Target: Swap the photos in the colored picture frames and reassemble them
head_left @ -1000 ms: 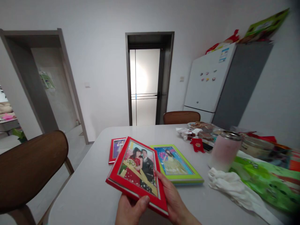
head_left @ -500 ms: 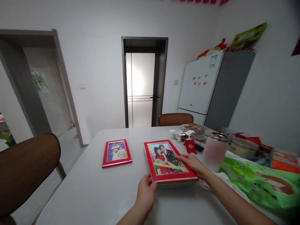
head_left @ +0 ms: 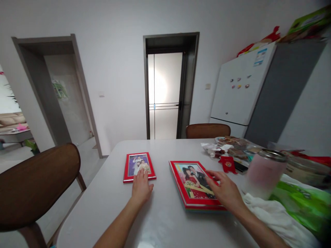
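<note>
A small red-framed photo (head_left: pixel 128 169) lies on the white table (head_left: pixel 108 196) at left. My left hand (head_left: pixel 142 186) reaches over its lower edge, fingers stretched forward over the picture; whether they touch it is unclear. A larger red-framed photo (head_left: pixel 192 179) rests on something thin with a pale green edge, right of the middle. Over its right side is my right hand (head_left: pixel 224 189), fingers apart and slightly bent, with the fingertips at the picture. Neither hand has closed on anything.
A pink tumbler (head_left: pixel 266 172), a red packet (head_left: pixel 228 164), a dark phone-like object (head_left: pixel 240 166), white cloth (head_left: pixel 276 213) and a green bag (head_left: pixel 300 203) crowd the right side. Brown chairs stand left (head_left: pixel 38 186) and behind the table (head_left: pixel 208 130).
My left hand has left the large frame's corner and moved left to the small frame. My right hand has loosened at the large frame's side. The view has turned left.
</note>
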The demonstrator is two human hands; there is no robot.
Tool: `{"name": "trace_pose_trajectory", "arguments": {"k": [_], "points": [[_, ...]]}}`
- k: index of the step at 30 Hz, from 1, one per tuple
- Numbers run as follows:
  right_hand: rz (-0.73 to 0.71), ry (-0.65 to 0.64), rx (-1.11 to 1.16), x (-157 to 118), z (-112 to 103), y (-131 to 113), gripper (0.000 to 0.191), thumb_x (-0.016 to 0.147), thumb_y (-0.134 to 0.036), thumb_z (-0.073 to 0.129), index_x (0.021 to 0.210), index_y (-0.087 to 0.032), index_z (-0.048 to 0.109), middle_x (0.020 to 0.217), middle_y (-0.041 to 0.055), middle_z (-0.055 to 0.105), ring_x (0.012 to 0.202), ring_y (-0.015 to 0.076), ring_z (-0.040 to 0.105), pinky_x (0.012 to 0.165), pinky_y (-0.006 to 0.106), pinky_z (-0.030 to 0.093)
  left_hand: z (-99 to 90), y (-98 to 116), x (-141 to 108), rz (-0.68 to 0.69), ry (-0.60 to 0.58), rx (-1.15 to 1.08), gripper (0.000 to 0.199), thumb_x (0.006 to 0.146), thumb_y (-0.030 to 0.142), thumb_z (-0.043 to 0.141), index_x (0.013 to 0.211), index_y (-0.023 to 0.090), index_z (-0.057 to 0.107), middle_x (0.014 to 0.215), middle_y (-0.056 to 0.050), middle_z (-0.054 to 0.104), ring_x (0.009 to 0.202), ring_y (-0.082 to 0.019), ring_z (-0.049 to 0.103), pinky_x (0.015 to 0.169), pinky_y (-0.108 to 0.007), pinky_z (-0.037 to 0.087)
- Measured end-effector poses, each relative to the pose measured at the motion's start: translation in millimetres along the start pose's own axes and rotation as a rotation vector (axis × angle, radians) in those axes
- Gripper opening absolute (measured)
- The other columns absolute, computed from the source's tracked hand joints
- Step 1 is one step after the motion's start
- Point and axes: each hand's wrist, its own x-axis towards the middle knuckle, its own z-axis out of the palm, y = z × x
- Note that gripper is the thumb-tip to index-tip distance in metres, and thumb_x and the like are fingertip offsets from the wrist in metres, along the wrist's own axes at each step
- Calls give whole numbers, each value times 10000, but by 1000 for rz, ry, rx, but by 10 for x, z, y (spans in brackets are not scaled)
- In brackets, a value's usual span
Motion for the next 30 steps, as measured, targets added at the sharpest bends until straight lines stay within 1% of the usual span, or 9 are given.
{"name": "trace_pose_trajectory", "arguments": {"k": [2, 4, 7, 11, 13, 16, 22, 27, 30], "points": [[-227, -77, -13, -239, 181, -281, 330, 716, -356, 453, 957, -178, 589, 1045, 100, 556, 998, 230, 490, 886, 370, 357, -106, -153, 53, 9, -11, 88, 518, 665, 218, 541, 1158, 140, 403, 1298, -127, 368, 1221, -281, 238, 996, -431, 112], [-340, -222, -31, -480, 417, -513, 332, 731, -332, 433, 976, -168, 586, 1055, 104, 555, 1029, 223, 474, 895, 368, 361, -163, -225, 6, 35, -25, 152, 502, 662, 253, 547, 1135, 128, 434, 1241, -141, 431, 1176, -289, 309, 981, -422, 154], [-363, -377, -56, -728, 765, -679, 393, 734, -270, 421, 1081, -120, 528, 1127, 134, 520, 1059, 219, 459, 911, 369, 358, -211, -218, -272, 86, -46, 218, 484, 659, 297, 555, 1105, 127, 475, 1165, -142, 485, 1104, -301, 378, 938, -408, 231], [-305, -442, -110, -844, 1038, -620, 467, 737, -234, 399, 1154, -29, 451, 1163, 187, 490, 1091, 242, 430, 942, 392, 320, -256, -196, -894, 138, -80, 260, 556, 601, 390, 625, 1095, 174, 489, 1087, -106, 520, 1024, -304, 422, 904, -409, 271], [-291, -450, -93, -871, 1085, -567, 479, 757, -256, 374, 1170, -22, 430, 1156, 188, 496, 1076, 241, 444, 933, 390, 327, -227, -234, -1182, 243, -96, 250, 616, 548, 464, 661, 1072, 184, 500, 1062, -100, 528, 983, -300, 444, 877, -397, 305], [-255, -434, -15, -910, 1098, -527, 479, 762, -290, 371, 1184, -70, 425, 1136, 156, 521, 1052, 229, 467, 920, 384, 338, -93, -335, -1442, 442, -54, 256, 407, 651, 508, 571, 911, 196, 545, 910, -74, 569, 842, -247, 504, 746, -349, 385], [-47, -441, 311, -918, 1066, -527, 509, 751, -377, 412, 1202, -142, 408, 1116, 116, 547, 1037, 221, 493, 896, 376, 372, 57, -392, -1481, 625, 100, 291, 284, 752, 481, 460, 758, 203, 514, 741, -32, 557, 667, -192, 498, 575, -295, 396], [190, -424, 634, -923, 960, -772, 578, 765, -475, 379, 1233, -138, 346, 1203, 137, 466, 1055, 219, 480, 843, 350, 421, -231, -150, -1447, 549, 300, -56, 188, 794, 345, 444, 878, 186, 500, 811, -58, 544, 734, -196, 500, 637, -316, 431], [69, -472, 676, -1004, 908, -1025, 523, 786, -469, 366, 1223, -182, 362, 1221, 111, 450, 1030, 203, 498, 863, 353, 403, -431, -23, -1422, 338, 431, -369, 150, 776, 303, 476, 875, 191, 480, 801, -43, 530, 736, -182, 524, 643, -307, 453]]}}
